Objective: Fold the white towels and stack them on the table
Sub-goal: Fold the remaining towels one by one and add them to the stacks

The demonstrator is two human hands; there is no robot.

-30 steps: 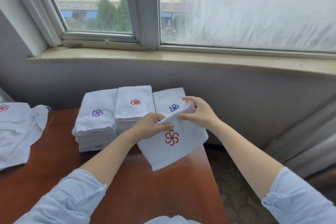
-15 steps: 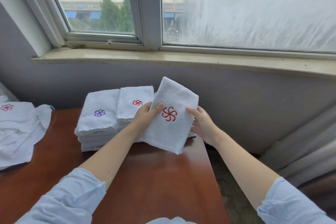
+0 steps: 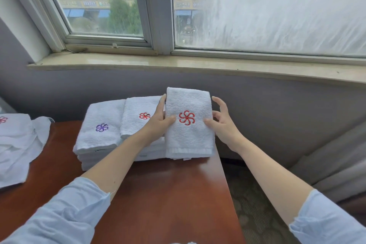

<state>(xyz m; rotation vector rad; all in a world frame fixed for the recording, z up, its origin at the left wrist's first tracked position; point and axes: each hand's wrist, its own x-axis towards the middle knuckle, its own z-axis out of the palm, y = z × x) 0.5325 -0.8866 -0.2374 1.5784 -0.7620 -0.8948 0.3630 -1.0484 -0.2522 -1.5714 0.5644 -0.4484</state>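
Head: towel [image 3: 188, 138] between both hands [image 3: 158, 125] [image 3: 224, 127]

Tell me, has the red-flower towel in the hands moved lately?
Yes. The towel moved farther away across the table and now lies level with the middle pile, right beside it.

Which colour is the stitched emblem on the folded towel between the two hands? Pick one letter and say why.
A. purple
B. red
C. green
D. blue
B: the folded towel that the left hand holds, with the right hand touching its other edge, bears a red pinwheel emblem.
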